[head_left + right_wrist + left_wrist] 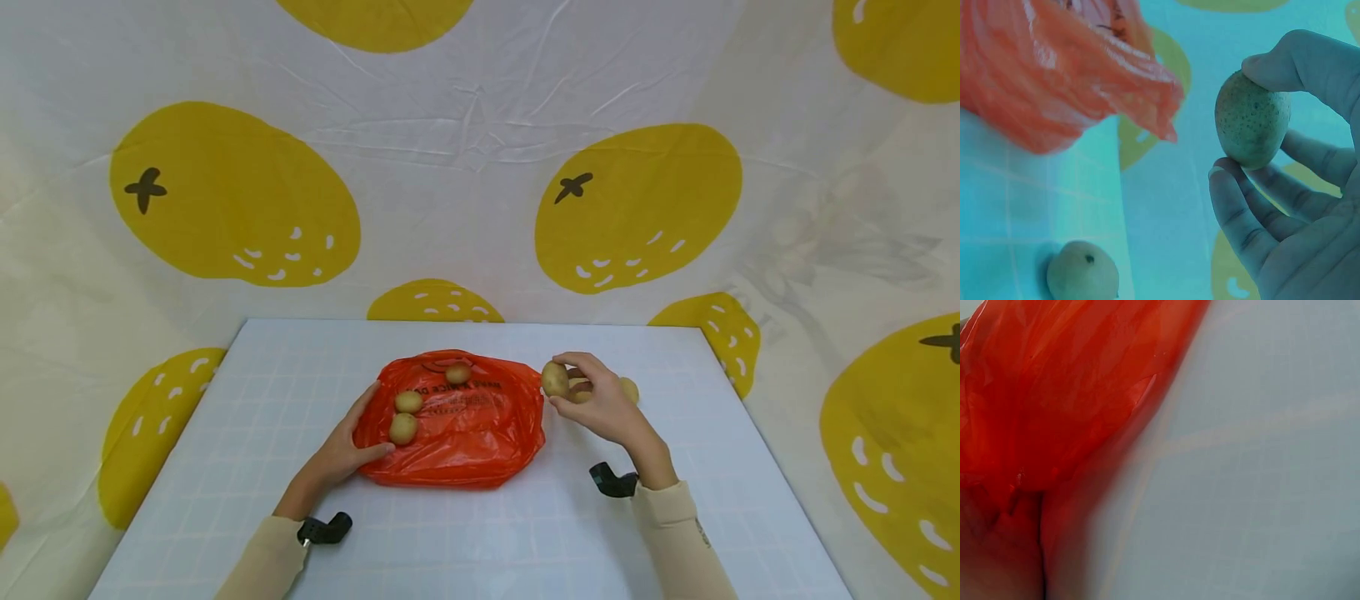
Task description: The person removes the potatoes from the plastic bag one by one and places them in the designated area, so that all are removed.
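Note:
A red plastic bag point(480, 450) with dark print lies spread on the table. Three potatoes, one of them the round potato point(403, 429) nearest the front, show within its outline; whether they lie in or on it I cannot tell. My left hand point(337, 450) holds the bag's left edge, thumb and fingers apart around it; in the left wrist view red film hides part of the hand. Just off the bag's right edge, my right hand point(603, 404) pinches a potato point(1252, 120) between thumb and fingertips, raised above the table.
Partly behind the right hand, more potatoes, including a pale potato point(630, 389), lie on the table; one potato point(1083, 273) shows low in the right wrist view. The white gridded table point(450, 550) meets a fruit-print cloth point(450, 208) at its back and sides.

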The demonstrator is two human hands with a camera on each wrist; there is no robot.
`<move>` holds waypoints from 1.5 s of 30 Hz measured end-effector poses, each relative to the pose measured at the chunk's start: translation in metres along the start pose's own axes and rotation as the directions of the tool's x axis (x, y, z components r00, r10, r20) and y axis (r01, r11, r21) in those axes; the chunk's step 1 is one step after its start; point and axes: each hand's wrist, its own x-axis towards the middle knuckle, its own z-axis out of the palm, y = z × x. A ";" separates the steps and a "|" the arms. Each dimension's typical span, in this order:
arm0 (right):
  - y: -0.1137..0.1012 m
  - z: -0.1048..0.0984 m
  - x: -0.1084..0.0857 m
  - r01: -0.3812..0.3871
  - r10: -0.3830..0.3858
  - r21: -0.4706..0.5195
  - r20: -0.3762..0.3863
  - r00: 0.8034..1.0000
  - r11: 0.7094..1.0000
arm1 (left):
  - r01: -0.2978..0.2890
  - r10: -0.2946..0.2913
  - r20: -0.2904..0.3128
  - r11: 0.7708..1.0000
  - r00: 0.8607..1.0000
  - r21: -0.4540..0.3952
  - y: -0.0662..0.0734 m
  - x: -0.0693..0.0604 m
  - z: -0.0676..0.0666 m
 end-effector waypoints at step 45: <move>0.071 -0.038 -0.027 -0.163 0.157 -0.049 -0.108 0.982 0.985 | -0.065 0.065 0.008 0.998 0.998 -0.006 0.002 -0.002 -0.003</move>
